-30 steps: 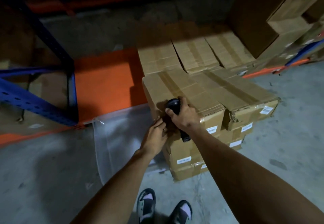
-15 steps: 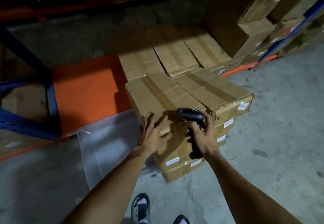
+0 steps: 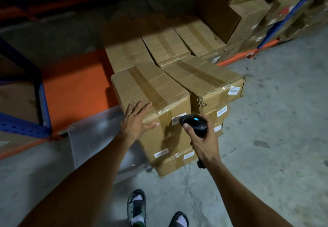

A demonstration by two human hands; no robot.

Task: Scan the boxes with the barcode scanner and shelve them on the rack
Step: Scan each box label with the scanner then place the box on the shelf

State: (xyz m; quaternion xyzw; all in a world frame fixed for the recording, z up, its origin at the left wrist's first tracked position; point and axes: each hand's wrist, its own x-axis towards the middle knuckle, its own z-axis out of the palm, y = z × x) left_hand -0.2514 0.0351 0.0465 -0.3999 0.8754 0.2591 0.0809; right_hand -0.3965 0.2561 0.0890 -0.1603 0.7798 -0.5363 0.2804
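A stack of taped cardboard boxes stands on the concrete floor in front of me. My left hand [image 3: 135, 122] lies flat, fingers spread, on the near left corner of the top left box [image 3: 150, 88]. My right hand [image 3: 202, 138] grips a black barcode scanner [image 3: 194, 122] with a lit blue dot, its head pointing at the white label [image 3: 177, 119] on that box's front face. The top right box [image 3: 204, 79] beside it carries a white label at its right end. Lower boxes [image 3: 170, 148] show labels too.
The rack's orange shelf [image 3: 74, 84] and blue upright [image 3: 42, 102] are to the left. More boxes [image 3: 165, 47] lie behind the stack, and tall boxes [image 3: 248, 13] fill the right rack. A clear plastic sheet [image 3: 92, 141] lies at the stack's left. My sandalled feet [image 3: 136, 209] are below.
My right hand has drawn the scanner off the box top and down to its front face. My left hand has spread flat on the box corner. The view has shifted right.
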